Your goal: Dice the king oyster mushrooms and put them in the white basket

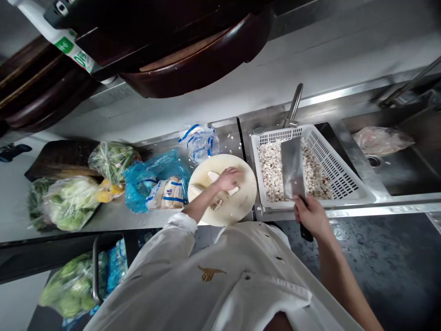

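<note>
My right hand [312,215] is wrapped round the black handle of a cleaver [292,168], whose broad blade hangs over a white perforated basket [347,186]. Small chopped whitish-brown pieces [270,172] fill much of that basket. On the round cream cutting board [241,207], my left hand [229,179] rests over a long white piece [213,176], with its fingers bent and slightly blurred. Another pale piece lies by my left wrist, and thin brownish scraps [216,204] sit near the board's front edge.
Left of the board are a blue plastic bag [136,184] with wrapped white packs [172,193], bagged greens [112,161] and bagged cabbage [72,202]. A crumpled clear bag [201,142] lies behind it. A faucet [294,105] rises behind the basket; a sink [396,170] holds a bag [382,140].
</note>
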The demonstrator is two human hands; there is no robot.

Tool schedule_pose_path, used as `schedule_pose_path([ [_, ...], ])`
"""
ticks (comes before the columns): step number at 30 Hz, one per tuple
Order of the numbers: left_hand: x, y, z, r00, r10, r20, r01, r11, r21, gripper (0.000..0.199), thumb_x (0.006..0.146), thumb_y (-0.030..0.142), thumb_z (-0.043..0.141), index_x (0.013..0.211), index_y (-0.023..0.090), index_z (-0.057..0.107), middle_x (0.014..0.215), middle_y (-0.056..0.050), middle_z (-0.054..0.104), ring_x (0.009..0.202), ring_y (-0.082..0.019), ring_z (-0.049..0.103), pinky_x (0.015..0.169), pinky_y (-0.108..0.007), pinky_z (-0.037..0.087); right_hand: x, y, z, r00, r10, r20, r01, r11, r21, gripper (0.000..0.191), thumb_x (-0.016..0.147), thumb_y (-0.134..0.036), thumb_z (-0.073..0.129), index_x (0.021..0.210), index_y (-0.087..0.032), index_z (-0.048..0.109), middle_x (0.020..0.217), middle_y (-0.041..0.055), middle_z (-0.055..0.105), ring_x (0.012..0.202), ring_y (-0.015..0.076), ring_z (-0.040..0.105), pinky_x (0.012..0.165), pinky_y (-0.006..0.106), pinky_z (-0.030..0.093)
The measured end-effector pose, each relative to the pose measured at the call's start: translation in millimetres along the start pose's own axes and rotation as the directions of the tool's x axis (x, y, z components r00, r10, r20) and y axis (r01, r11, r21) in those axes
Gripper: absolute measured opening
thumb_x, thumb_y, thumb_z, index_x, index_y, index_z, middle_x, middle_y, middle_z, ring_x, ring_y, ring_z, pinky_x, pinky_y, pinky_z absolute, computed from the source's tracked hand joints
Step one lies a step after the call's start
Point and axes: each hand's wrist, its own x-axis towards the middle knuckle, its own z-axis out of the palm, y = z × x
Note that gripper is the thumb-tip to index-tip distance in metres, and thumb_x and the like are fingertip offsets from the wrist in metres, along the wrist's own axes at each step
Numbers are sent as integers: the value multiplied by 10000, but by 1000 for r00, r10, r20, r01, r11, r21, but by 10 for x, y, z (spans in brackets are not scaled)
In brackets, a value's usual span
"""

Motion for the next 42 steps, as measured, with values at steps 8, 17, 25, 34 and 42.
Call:
schedule_pose_path([
  [8,-906,-698,-233,999,-31,16,30,996,87,236,920,257,659,1129,271,768,1185,-63,720,1189,-259,641,1100,-402,456,49,-335,1102,927,-85,365,260,849,-460,335,1071,-402,419,895,-210,631,872,82,746,830,208,673,691,274,376],
  [17,-1499,-772,148,950,-172,-261,163,985,-59,358,986,431,642,1258,214,726,1295,-119,676,1278,-279,604,1147,-428,448,126,-617,1631,861,25,509,420,531,-736,406,1143,-435,345,1146,-209,682,1072,108,792,963,224,732,739,279,379],
  [25,-1472,-954,74,975,23,-221,-15,999,38,362,1019,500,573,1198,228,733,1243,-120,666,1194,-279,595,1108,-431,442,116,-1014,1938,888,38,458,393,452,-801,476,1147,-464,270,1230,-216,668,1090,116,791,1000,248,737,764,293,428],
  [34,-1505,-938,31,977,44,-208,-37,998,41,390,1025,466,558,1282,219,717,1215,-121,663,1184,-275,588,1107,-424,447,258,-1180,2432,894,102,437,358,425,-831,451,1147,-398,263,1294,-180,628,1150,155,775,1065,258,745,879,315,483],
  [42,-1566,-907,48,962,-4,-274,-9,999,-47,345,1035,450,531,1225,251,738,1214,-109,664,1204,-276,602,1104,-430,474,253,-1205,2486,890,100,444,354,462,-813,473,1150,-400,249,1304,-181,639,1168,160,772,1094,262,735,913,322,478],
])
